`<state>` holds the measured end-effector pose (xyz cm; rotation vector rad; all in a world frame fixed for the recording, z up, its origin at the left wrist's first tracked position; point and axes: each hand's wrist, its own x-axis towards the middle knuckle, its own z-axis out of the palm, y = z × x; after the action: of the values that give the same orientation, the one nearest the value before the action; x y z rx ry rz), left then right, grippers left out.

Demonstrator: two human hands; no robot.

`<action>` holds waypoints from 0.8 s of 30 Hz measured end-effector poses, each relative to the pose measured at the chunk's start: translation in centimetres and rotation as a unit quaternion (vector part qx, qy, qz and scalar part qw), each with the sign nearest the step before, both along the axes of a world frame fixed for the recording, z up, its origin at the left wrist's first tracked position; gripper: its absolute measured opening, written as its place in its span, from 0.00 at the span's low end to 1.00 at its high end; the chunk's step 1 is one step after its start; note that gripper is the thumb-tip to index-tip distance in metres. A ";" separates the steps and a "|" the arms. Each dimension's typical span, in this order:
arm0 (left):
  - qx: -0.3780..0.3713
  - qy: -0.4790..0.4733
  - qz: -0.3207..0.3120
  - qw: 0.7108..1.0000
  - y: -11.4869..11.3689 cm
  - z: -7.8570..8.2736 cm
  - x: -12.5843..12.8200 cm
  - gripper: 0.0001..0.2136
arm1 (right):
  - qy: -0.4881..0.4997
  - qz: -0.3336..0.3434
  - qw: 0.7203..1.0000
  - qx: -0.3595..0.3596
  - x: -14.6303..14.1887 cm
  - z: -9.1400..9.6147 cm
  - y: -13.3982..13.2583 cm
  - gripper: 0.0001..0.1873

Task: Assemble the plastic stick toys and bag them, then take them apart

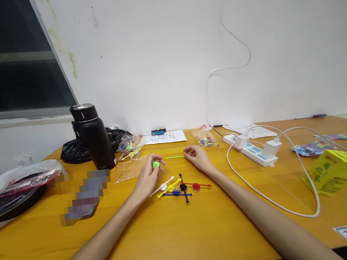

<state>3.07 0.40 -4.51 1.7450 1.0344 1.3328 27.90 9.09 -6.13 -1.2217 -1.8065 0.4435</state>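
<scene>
Grips green disc between thumb and fingers of left hand. Pinches one end of green arrow with fingertips of right hand, directing free end toward left hand, apart from disc. Shows white spinner, yellow spinner, blue spinner, black spinner and red spinner grouped on table between forearms. Includes power strip to right.

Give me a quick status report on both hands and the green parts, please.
Left hand: holding green disc. Right hand: holding green arrow by one end. Five spinners clustered nearer the wearer; white cable loops off right.
</scene>
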 end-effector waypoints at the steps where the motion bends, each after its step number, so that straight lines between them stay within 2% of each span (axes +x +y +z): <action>1: 0.002 -0.002 -0.005 1.000 0.0 0.1 0.0 0.08 | -0.003 -0.001 1.000 0.016 -0.1 0.3 -0.5 0.09; 3: 0.004 -0.007 -0.021 1.000 -0.1 0.2 -0.1 0.08 | -0.025 0.019 0.998 0.060 -0.6 1.1 -1.9 0.09; 6: -0.011 -0.021 -0.051 0.998 -0.4 0.4 0.1 0.09 | -0.086 0.106 0.984 0.112 -1.8 2.7 -4.6 0.12; 9: -0.027 -0.026 -0.070 0.997 -0.7 0.6 0.2 0.11 | -0.127 0.182 0.967 0.127 -3.3 3.9 -6.7 0.15; 13: -0.023 -0.013 -0.084 0.996 -1.0 0.6 0.4 0.15 | -0.144 0.237 0.951 0.133 -4.3 4.4 -7.7 0.17; 19: -0.048 -0.007 -0.124 0.991 -1.5 0.8 0.7 0.17 | -0.168 0.235 0.945 0.157 -4.5 4.1 -7.6 0.14; 21: -0.049 -0.013 -0.125 0.991 -1.5 0.9 0.8 0.17 | -0.159 0.213 0.950 0.163 -4.4 4.1 -7.5 0.12; 24: -0.045 -0.024 -0.109 0.993 -1.2 0.8 0.6 0.16 | -0.123 0.143 0.968 0.168 -3.9 4.3 -7.2 0.10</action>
<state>3.65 -0.80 -3.68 1.6957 0.8386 1.1680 23.99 1.87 -1.86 -0.8111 -2.1783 0.1341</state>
